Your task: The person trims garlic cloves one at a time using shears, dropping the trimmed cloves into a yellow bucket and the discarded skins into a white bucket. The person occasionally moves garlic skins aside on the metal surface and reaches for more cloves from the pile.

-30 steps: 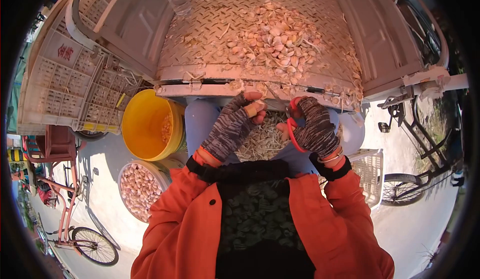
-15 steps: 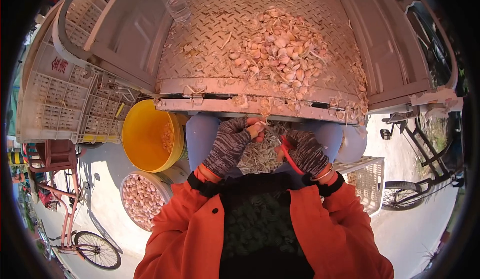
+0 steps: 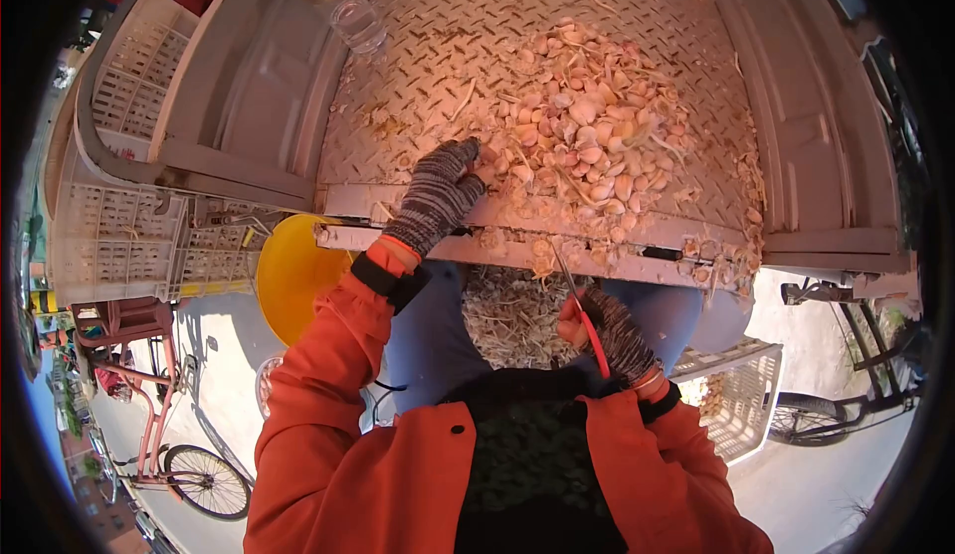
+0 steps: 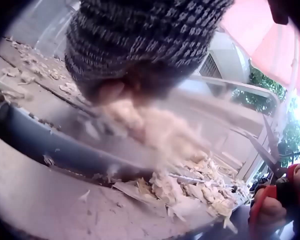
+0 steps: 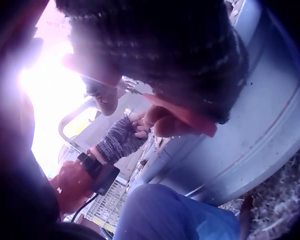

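A pile of garlic cloves (image 3: 597,126) lies on the ribbed metal truck bed (image 3: 438,37), with papery skins scattered round it. My left hand (image 3: 440,191), in a fingerless knitted glove, reaches over the bed's edge, its fingertips at the pile's near left side. Motion blurs those fingers (image 4: 135,117) in the left wrist view, and I cannot tell whether they grip a clove. Low over the lap, my gloved right hand (image 3: 609,330) holds red-handled scissors (image 3: 587,325), blades pointing towards the bed. The blades stand apart in the left wrist view.
A yellow bucket (image 3: 293,280) stands left of the legs, partly hidden by the bed's edge and left arm. Trimmed stems and skins (image 3: 517,315) lie between the knees. A white crate (image 3: 746,405) sits at right. A gold-lidded jar (image 3: 353,22) is on the bed.
My left hand has moved from beside the scissors above the lap, forward and left to the garlic pile. The right hand, still holding the scissors, has dropped a little lower.
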Demonstrator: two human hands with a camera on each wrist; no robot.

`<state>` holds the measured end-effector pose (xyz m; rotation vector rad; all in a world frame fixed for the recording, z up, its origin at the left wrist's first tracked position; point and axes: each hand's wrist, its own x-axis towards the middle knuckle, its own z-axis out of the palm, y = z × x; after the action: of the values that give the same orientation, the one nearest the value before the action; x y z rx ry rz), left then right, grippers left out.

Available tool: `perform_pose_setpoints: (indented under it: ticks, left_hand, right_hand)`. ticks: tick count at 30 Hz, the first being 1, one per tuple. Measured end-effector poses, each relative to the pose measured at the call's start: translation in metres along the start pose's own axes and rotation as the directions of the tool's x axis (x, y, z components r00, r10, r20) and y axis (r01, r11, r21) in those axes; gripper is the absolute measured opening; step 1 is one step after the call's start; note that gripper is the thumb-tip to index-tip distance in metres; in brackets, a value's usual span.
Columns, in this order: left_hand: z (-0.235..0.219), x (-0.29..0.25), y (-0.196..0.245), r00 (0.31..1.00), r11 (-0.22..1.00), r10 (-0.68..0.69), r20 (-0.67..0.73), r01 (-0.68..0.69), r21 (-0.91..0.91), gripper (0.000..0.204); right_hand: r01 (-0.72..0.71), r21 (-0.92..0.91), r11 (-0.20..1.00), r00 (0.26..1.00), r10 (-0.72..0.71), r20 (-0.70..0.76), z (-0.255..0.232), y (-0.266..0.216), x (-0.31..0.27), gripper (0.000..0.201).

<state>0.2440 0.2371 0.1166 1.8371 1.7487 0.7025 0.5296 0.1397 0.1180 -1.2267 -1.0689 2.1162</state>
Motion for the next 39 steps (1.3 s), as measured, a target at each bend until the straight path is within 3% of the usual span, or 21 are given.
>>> perform_pose_setpoints:
  ticks: [3, 4, 5, 7, 8, 10, 13, 14, 15, 16, 17, 18, 19, 23, 25, 27, 31, 33, 35, 37, 39]
  left_hand:
    - [0.012, 0.023, 0.003, 0.992, 0.984, 0.128, 0.01, -0.128, 0.125, 0.021]
    - [0.003, 0.025, 0.027, 0.991, 0.999, -0.04, 0.131, 0.04, -0.002, 0.024]
    - [0.007, 0.029, 0.026, 0.991, 0.999, -0.038, 0.131, 0.038, 0.001, 0.024]
    - [0.012, 0.035, 0.027, 0.956, 0.974, -0.089, 0.278, 0.025, 0.227, 0.029]
    - [0.006, 0.029, 0.044, 0.962, 0.841, 0.033, 0.27, -0.173, 0.513, 0.037]
    - [0.008, 0.033, 0.034, 0.963, 0.853, 0.081, 0.257, -0.201, 0.482, 0.041]
    - [0.004, 0.04, 0.03, 0.956, 0.855, 0.117, 0.27, -0.235, 0.463, 0.043]
    - [-0.008, 0.039, 0.045, 0.966, 0.968, -0.076, 0.249, 0.013, 0.249, 0.042]
    - [-0.017, 0.037, 0.053, 0.925, 0.963, -0.264, 0.274, 0.27, 0.017, 0.04]
    - [-0.011, 0.03, 0.035, 0.956, 0.884, -0.235, 0.175, 0.285, -0.371, 0.035]
    - [-0.007, 0.022, 0.025, 0.957, 0.883, -0.234, 0.173, 0.283, -0.375, 0.035]
    - [-0.002, 0.013, 0.015, 0.929, 0.432, -0.175, 0.327, 0.371, -0.822, 0.032]
    - [-0.001, 0.002, 0.013, 0.913, -0.201, -0.029, 0.406, 0.393, -0.897, 0.029]
    - [0.012, -0.046, 0.05, 0.902, -0.38, -0.068, 0.427, 0.372, -0.847, 0.026]
    - [0.019, -0.064, 0.059, 0.919, -0.392, -0.083, 0.386, 0.326, -0.86, 0.029]
    - [0.017, -0.08, 0.07, 0.935, -0.399, -0.095, 0.341, 0.278, -0.874, 0.033]
    - [0.007, -0.102, 0.079, 0.941, -0.206, -0.073, 0.33, 0.31, -0.928, 0.046]
    - [0.013, -0.108, 0.07, 0.927, -0.3, 0.146, 0.347, 0.375, -0.877, 0.038]
    - [0.014, -0.115, 0.076, 0.906, -0.317, 0.11, 0.409, 0.422, -0.849, 0.038]
    - [0.01, -0.122, 0.082, 0.897, -0.231, 0.152, 0.416, 0.441, -0.867, 0.034]
    - [0.009, -0.126, 0.089, 0.89, -0.177, 0.117, 0.442, 0.456, -0.872, 0.031]
  right_hand:
    - [0.048, 0.007, 0.999, 0.998, -0.048, -0.03, -0.004, 0.002, 0.001, 0.025]
    - [0.084, -0.005, 0.996, 0.996, -0.084, -0.031, -0.005, 0.003, 0.001, 0.027]
    - [0.087, -0.003, 0.996, 0.996, -0.087, -0.031, -0.005, 0.004, 0.0, 0.027]
    - [0.003, 0.016, 1.0, 1.0, -0.003, -0.022, -0.004, 0.005, -0.004, 0.028]
    - [0.007, 0.016, 1.0, 1.0, -0.007, -0.019, -0.005, 0.008, -0.004, 0.028]
    - [0.088, -0.136, 0.987, 0.996, -0.089, -0.005, -0.007, 0.014, -0.004, 0.027]
    - [0.107, -0.117, 0.987, 0.993, -0.111, -0.03, -0.004, 0.009, -0.011, 0.017]
    - [0.115, -0.12, 0.986, 0.992, -0.12, -0.036, -0.004, 0.009, -0.012, 0.017]
    - [0.192, -0.216, 0.957, 0.976, -0.21, -0.061, -0.005, 0.009, -0.011, 0.012]
    - [0.259, -0.311, 0.914, 0.952, -0.295, -0.075, -0.005, 0.009, -0.011, 0.012]
    - [0.259, -0.316, 0.913, 0.952, -0.296, -0.074, -0.003, 0.007, -0.011, 0.012]
    - [0.312, -0.374, 0.873, 0.92, -0.376, -0.11, -0.001, 0.005, -0.009, 0.014]
    - [0.363, -0.433, 0.825, 0.878, -0.459, -0.138, 0.002, 0.001, -0.006, 0.018]
    - [0.414, -0.657, 0.63, 0.805, -0.591, -0.059, 0.023, -0.029, -0.007, 0.027]
    - [0.432, -0.679, 0.594, 0.784, -0.619, -0.042, 0.026, -0.024, -0.008, 0.031]
    - [0.397, -0.626, 0.671, 0.823, -0.563, -0.082, 0.024, -0.015, -0.008, 0.032]
    - [0.414, -0.637, 0.651, 0.788, -0.606, -0.107, 0.032, -0.019, -0.03, 0.033]
    - [0.444, -0.85, 0.283, 0.639, -0.765, 0.079, 0.025, -0.024, -0.034, 0.036]
    - [0.465, -0.837, 0.288, 0.632, -0.77, 0.086, 0.021, -0.029, -0.033, 0.041]
    - [0.443, -0.884, 0.15, 0.65, -0.733, 0.201, 0.019, -0.042, -0.038, 0.04]
    - [0.489, -0.869, 0.08, 0.583, -0.77, 0.258, 0.018, -0.046, -0.035, 0.041]
